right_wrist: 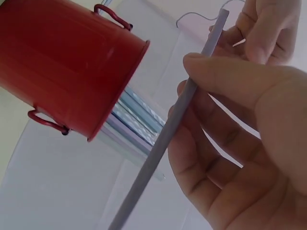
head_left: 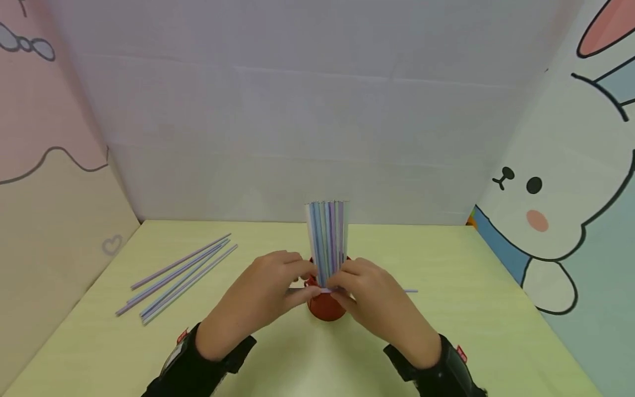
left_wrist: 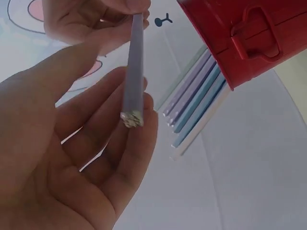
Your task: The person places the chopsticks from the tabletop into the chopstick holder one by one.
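Note:
Both hands meet at the front of a red bucket (head_left: 326, 309) holding several upright pastel sticks (head_left: 324, 237). A thin lilac stick (right_wrist: 163, 143) lies roughly level across the bucket's front in the head view. My right hand (head_left: 369, 295) pinches it between thumb and fingers, with a long part sticking out to the right. My left hand (head_left: 270, 281) holds the same stick near its left end, the thumb and fingers on either side. In the left wrist view, the stick's rough, pale end (left_wrist: 132, 119) points at the camera, in front of the left fingers (left_wrist: 139, 148).
Several loose lilac and blue sticks (head_left: 173, 278) are fanned out on the left of the pale yellow table (head_left: 278, 353). A white wall (head_left: 317, 121) stands behind, with cartoon-printed panels on both sides. Small red handles (right_wrist: 48, 122) project from the bucket.

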{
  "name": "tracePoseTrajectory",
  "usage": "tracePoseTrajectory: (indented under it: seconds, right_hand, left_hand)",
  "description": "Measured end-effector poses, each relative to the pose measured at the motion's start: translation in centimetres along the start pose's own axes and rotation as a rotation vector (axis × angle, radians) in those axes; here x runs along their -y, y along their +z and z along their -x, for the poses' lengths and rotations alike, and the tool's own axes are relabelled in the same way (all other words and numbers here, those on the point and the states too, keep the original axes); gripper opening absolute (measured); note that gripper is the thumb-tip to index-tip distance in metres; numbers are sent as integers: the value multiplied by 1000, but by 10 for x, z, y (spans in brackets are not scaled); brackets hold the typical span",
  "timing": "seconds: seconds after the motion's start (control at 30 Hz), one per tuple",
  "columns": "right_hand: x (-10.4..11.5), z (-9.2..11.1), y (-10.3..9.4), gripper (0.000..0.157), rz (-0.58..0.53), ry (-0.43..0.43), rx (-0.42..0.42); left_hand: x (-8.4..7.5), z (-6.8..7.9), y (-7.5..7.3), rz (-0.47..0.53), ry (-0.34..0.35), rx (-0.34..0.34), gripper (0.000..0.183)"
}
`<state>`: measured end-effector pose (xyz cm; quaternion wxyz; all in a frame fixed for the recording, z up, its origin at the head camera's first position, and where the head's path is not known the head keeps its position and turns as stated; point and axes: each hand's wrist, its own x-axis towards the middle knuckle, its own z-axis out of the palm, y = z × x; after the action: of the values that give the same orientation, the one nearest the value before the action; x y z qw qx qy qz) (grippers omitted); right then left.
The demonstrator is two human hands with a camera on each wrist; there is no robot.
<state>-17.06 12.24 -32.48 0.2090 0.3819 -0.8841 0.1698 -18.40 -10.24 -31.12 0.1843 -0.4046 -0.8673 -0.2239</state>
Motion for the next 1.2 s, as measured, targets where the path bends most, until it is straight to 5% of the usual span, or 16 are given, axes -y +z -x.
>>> tracePoseTrajectory:
  seconds: [0.17, 0.23, 0.5, 0.63, 0.9, 1.2]
  right_hand:
    - [-13, 3, -18, 20, -51, 22, -46]
    - [-18, 5, -27, 21, -94, 29, -98]
    - [-15, -3, -53, 23, -179, 62, -481]
    - [-7, -13, -62, 22, -281, 120, -577]
    - [-10, -36, -48, 17, -608, 302, -513]
    - [-40, -37, 1, 20, -546, 377, -354]
  left_hand:
    - [20, -1, -5, 127, -150, -176, 24]
    - [29, -1, -1, 185, -215, -197, 29]
    - [43, 1, 44, 426, -461, 44, 82]
    - [42, -2, 64, 511, -489, 94, 97]
    - [43, -2, 87, 589, -409, 96, 96]
    - [44, -2, 96, 606, -381, 79, 95]
